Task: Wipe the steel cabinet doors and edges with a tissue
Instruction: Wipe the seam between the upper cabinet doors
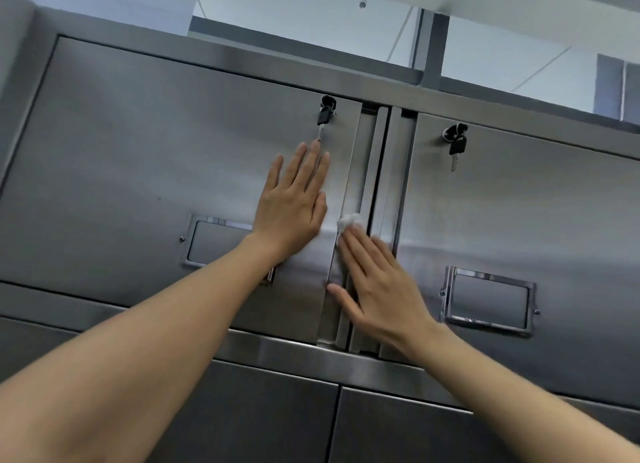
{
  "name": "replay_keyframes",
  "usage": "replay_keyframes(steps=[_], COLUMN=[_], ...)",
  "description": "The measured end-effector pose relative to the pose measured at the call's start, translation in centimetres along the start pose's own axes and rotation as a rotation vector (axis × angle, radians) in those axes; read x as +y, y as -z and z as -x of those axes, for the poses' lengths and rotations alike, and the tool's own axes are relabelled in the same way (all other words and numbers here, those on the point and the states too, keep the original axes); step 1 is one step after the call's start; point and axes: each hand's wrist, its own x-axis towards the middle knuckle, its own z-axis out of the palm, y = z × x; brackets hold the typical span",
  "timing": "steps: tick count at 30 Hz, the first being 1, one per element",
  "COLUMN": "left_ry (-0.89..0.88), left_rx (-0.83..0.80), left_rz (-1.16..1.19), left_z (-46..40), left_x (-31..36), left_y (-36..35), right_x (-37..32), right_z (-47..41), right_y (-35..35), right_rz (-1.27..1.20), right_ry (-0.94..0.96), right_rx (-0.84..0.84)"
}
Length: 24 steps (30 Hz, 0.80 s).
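Fingers [360,255] of right hand [384,289] lie straight, pressing the small crumpled white tissue [349,221] against the inner vertical edge of the left brushed-steel cabinet door [121,158]. Left hand [294,206] flat and open on that door, bracing, just below the black-headed key [323,116]. Tissue is soft, light, tears easily, so flat fingertip pressure suits. Steel looks smooth, likely slippery. Streaks hard to judge under glare.

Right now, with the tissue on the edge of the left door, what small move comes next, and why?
Probably slide the right hand and the tissue further up the left door's edge. The tissue sits midway up the edge, with bare steel above it, and the left hand lies flat on the left door.
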Motion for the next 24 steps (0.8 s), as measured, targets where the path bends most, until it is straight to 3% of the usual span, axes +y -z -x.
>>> replay_keyframes(steps=[6,13,16,20,24], left_ry=[-0.004,0.000,-0.003,-0.002,0.005], left_rx=[-0.008,-0.001,-0.003,-0.012,-0.005], left_rz=[0.004,0.026,0.018,0.021,0.024], left_z=[0.0,0.0,0.0,-0.1,0.0], left_x=[-0.1,0.0,0.0,0.0,0.0], left_y=[0.1,0.0,0.1,0.2,0.2], right_x=[3.1,-3.8,-2.0,0.3,-3.6], right_z=[-6.2,3.8,1.8,-3.5,0.6], right_y=[2.1,-1.4,-0.8,0.4,-1.2], right_rz=[0.052,-0.062,-0.001,-0.002,-0.077], right_ry=[-0.091,-0.069,-0.051,-0.181,-0.222], right_rx=[-0.009,0.027,0.042,0.061,0.090])
